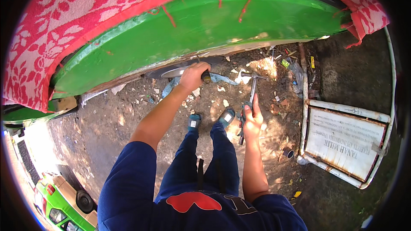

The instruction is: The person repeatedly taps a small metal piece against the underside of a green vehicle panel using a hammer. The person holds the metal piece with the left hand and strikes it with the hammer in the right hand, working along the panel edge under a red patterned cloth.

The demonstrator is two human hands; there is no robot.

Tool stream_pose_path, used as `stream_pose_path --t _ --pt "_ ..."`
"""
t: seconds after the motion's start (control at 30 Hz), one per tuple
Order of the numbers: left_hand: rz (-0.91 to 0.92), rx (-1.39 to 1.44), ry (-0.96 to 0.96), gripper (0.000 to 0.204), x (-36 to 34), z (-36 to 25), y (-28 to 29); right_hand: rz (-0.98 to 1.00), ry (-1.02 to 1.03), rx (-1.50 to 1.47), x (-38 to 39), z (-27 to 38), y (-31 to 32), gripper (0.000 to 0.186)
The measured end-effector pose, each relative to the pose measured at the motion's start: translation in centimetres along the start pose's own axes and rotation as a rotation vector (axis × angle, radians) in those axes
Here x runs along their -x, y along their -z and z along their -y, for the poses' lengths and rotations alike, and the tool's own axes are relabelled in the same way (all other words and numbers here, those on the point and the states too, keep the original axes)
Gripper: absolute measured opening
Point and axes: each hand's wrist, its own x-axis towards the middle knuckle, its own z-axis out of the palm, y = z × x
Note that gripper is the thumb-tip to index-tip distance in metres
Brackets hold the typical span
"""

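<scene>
My left hand (195, 76) is closed around a tool with a black-and-yellow handle (206, 77), its thin shaft pointing up toward the lower edge of a green body panel (171, 25); whether the tip touches is hard to tell. In my right hand (253, 117) is a metal hammer (254, 86), held by its shaft with the head upward, along with a dark part I cannot make out. A dark wheel or rim (169, 72) partly shows under the panel, behind my left hand. A light-blue cloth (224, 79) lies on the dirt below.
A red patterned cloth (77, 8) drapes over the green body. A white sign in a pipe frame (342, 141) lies at right. Scattered debris and a small dark can (287, 152) are on the ground around my feet (195, 122). A green vehicle (58, 201) is at lower left.
</scene>
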Motion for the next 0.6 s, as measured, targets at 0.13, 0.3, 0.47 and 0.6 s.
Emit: stream_pose_path --t 0.13,0.3,0.47,0.6 --pt "-0.035 0.053 0.005 0.036 -0.9 0.0 0.1 -0.002 0.026 0.018 0.3 0.1 0.4 0.058" --pt "0.039 0.014 0.125 0.033 -2.2 -1.1 0.4 0.047 -0.003 0.12 0.8 1.4 -1.2 0.057" --pt "0.151 -0.096 0.351 0.033 -6.2 -2.8 1.1 0.089 0.219 0.186 0.6 2.1 -3.6 0.055" --pt "0.077 -0.078 0.306 0.034 -7.6 -2.5 0.9 0.039 0.316 0.109 -1.9 -1.4 -5.4 0.054"
